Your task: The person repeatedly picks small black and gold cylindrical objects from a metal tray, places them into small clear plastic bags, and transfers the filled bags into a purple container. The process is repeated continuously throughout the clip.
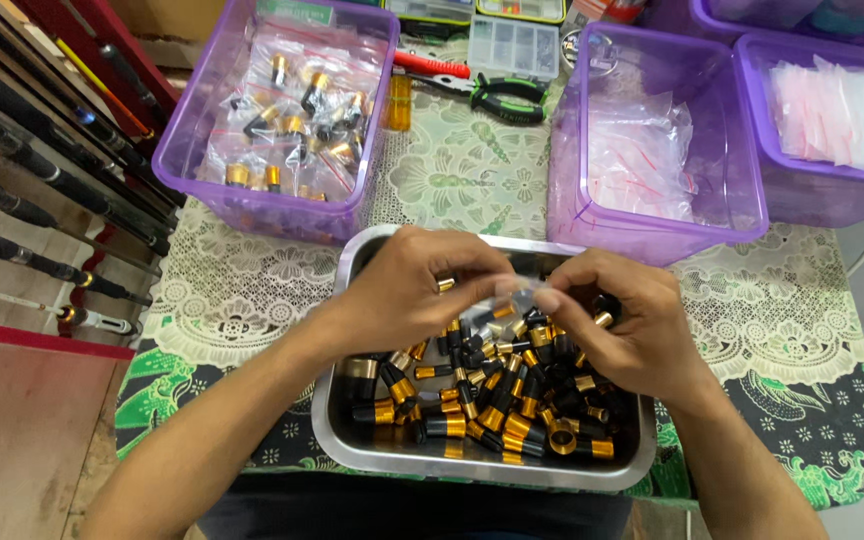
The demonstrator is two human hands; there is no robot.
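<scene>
Hands over a steel tray of black-and-gold caps.

Head view: left hand (407,290) pinches a small gold-and-black cap (445,285) at its fingertips, while right hand (627,325) grips one edge of a small clear bag (517,288) held between both hands, above the steel tray (352,455). At 11 o'clock a purple bin (192,130) holds bagged caps; at 1 o'clock another purple bin (732,190) holds empty bags. Pliers (497,95) lie at 12 o'clock on the lace-covered bench (242,290).
</scene>
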